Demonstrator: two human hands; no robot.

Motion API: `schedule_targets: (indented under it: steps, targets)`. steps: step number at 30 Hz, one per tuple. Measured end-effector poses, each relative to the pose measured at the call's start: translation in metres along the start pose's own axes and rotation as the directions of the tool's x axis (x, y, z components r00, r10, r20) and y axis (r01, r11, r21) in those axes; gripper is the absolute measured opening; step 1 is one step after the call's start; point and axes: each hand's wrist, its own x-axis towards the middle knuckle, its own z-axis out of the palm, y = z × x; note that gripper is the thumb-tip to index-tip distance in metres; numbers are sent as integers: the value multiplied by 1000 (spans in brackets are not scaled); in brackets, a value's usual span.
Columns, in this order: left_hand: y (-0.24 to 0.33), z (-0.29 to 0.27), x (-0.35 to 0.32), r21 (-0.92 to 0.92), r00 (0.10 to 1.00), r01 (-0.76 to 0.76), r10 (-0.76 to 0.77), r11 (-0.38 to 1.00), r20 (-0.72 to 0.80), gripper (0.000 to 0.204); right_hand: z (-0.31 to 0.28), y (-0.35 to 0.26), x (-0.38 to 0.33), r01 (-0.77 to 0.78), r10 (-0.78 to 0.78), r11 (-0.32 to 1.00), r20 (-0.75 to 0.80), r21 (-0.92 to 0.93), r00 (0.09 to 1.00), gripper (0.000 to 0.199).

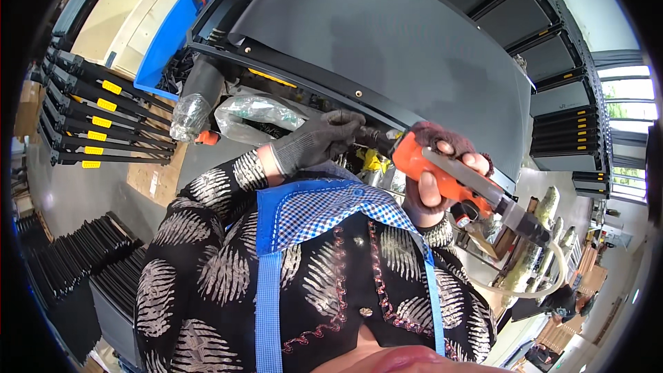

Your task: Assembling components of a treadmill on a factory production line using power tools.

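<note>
While our gloved left hand (314, 141) pinches the panel edge (366, 124), our right hand's fingers (442, 173), closed around the orange pneumatic driver (449, 176), should hold it square.

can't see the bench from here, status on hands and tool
Left hand gloved, fingertips at the tool's nose. Right hand gripping orange power screwdriver against dark panel's edge. Nothing blocking.

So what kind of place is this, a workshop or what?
Probably a factory assembly floor: the right hand grips an orange air-powered screwdriver at a large dark panel, with identical framed units stacked behind.
</note>
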Motion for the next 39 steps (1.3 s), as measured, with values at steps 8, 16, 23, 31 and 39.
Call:
schedule_targets:
  steps: [8,16,23,31,39]
  targets:
    - [9,8,36,-90,936,-226,191,970,-294,22,-9,50,19,121,-99,951,90,-286,991,52]
    - [1,-11,32,134,926,-242,270,961,-263,19,12,69,67,-83,197,863,180,-499,964,46]
    - [1,-26,-12,185,928,-128,183,974,-323,18,29,100,98,-322,379,800,11,-506,925,34]
    - [-27,-109,-41,890,783,-289,622,354,7,25,30,94,72,-178,296,764,92,-620,951,30]
    - [-34,-112,-9,973,949,16,303,232,-88,22,12,90,53,-249,309,732,-16,-634,951,50]
